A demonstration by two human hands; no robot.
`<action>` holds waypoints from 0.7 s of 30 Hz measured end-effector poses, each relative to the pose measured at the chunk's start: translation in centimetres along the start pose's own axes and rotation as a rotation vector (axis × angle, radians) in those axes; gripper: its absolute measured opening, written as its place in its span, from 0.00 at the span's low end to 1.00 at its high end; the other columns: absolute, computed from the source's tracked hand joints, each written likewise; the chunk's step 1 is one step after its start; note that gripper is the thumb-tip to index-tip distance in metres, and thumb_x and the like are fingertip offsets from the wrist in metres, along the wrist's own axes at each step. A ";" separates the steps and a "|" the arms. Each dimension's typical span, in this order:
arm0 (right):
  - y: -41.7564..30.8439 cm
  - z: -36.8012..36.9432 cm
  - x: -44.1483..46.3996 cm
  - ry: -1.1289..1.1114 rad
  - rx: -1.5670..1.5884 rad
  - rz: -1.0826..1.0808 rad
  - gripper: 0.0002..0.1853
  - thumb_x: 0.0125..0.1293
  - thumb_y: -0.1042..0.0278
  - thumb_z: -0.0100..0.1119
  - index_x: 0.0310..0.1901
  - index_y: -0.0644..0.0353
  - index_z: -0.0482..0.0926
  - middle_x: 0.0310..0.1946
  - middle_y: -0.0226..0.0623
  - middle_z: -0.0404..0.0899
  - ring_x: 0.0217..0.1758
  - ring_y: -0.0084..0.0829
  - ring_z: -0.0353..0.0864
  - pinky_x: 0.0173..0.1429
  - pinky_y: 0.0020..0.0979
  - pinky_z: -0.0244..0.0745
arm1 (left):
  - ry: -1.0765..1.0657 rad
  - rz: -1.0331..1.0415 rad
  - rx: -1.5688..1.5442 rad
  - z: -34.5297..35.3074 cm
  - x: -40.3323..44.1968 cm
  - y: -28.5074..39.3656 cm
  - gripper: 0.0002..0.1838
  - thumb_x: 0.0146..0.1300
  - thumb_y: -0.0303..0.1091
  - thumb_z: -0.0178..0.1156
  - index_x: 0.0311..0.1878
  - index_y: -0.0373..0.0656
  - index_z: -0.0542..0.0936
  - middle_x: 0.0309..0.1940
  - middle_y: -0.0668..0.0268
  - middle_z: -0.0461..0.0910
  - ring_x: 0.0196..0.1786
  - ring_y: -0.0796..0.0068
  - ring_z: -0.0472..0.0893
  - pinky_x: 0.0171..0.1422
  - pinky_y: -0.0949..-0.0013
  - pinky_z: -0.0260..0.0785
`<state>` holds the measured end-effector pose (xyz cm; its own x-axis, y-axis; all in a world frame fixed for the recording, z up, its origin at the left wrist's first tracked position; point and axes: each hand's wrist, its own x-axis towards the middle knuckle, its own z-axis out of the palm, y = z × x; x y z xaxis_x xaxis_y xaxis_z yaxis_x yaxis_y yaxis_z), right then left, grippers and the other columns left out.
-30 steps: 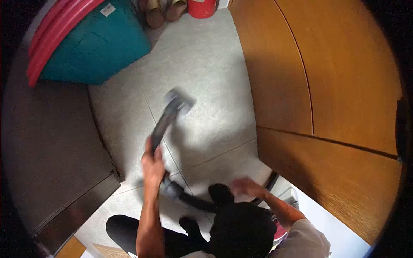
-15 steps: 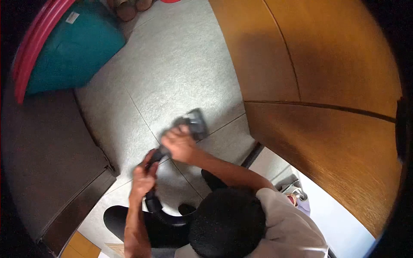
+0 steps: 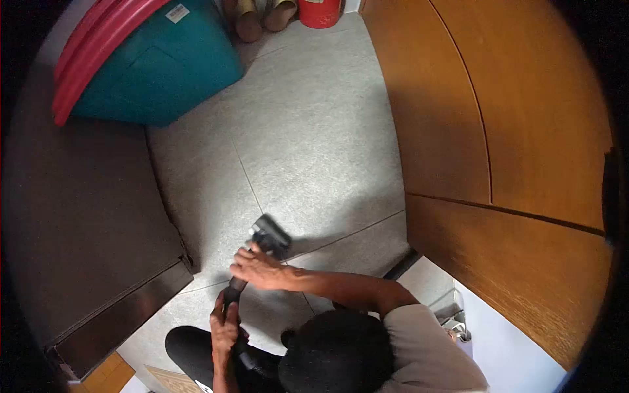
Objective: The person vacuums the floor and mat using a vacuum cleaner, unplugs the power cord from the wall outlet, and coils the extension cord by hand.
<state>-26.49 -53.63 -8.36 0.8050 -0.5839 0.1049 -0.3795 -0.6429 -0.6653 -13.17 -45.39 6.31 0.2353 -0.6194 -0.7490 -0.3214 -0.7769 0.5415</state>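
A black vacuum cleaner floor head (image 3: 270, 236) is in front of me over the grey tiles, slightly blurred; I cannot tell whether it touches the floor. My right hand (image 3: 259, 267) is wrapped round the neck just behind the head. Lower down, my left hand (image 3: 226, 322) grips the vacuum's black handle (image 3: 234, 290). Part of the handle is hidden under both hands, and its lower end (image 3: 247, 360) runs back over my dark-clothed leg.
Brown wooden furniture (image 3: 445, 111) walls the right side. On the left stands a dark padded piece of furniture (image 3: 98, 216), with a teal bin (image 3: 157, 72) with a pink rim behind it. A red container (image 3: 319, 12) and brownish rounded objects (image 3: 249, 26) stand at the back.
The floor head has come back toward me and to the left, and it has turned. Both hands moved along with it and keep hold. The camera view has shifted too.
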 end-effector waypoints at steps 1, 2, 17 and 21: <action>1.7 -0.8 -0.3 0.020 -0.022 0.028 0.16 0.54 0.76 0.56 0.46 0.60 0.72 0.42 0.43 0.70 0.55 0.40 0.67 0.64 0.56 0.52 | -0.014 -0.017 0.010 1.0 0.6 2.4 0.27 0.68 0.36 0.52 0.68 0.40 0.64 0.19 0.70 0.68 0.15 0.79 0.68 0.17 0.73 0.63; 3.9 -2.0 -1.1 0.162 -0.009 0.112 0.18 0.51 0.75 0.58 0.47 0.58 0.73 0.45 0.45 0.72 0.60 0.44 0.66 0.68 0.63 0.46 | 0.001 0.131 0.090 2.0 3.5 1.5 0.26 0.68 0.35 0.53 0.68 0.40 0.66 0.20 0.72 0.68 0.20 0.81 0.68 0.22 0.74 0.62; 9.7 -24.3 -7.1 0.476 0.020 0.962 0.23 0.69 0.58 0.40 0.57 0.66 0.70 0.49 0.57 0.77 0.51 0.52 0.78 0.58 0.48 0.69 | 0.384 0.413 -0.269 24.6 19.9 26.5 0.21 0.62 0.38 0.57 0.53 0.33 0.76 0.42 0.42 0.81 0.49 0.45 0.80 0.54 0.57 0.70; 9.9 -26.0 -4.8 0.226 -0.221 0.848 0.28 0.60 0.64 0.49 0.59 0.75 0.66 0.41 0.61 0.78 0.43 0.54 0.80 0.50 0.47 0.74 | 0.383 0.469 -0.140 23.6 22.7 27.3 0.21 0.62 0.39 0.59 0.52 0.32 0.76 0.40 0.44 0.81 0.45 0.48 0.81 0.51 0.57 0.71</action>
<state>-46.03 -70.09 3.78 0.1153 -0.9734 -0.1980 -0.9022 -0.0192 -0.4310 -38.25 -77.96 -4.97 0.4188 -0.8750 -0.2430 -0.3534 -0.4035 0.8440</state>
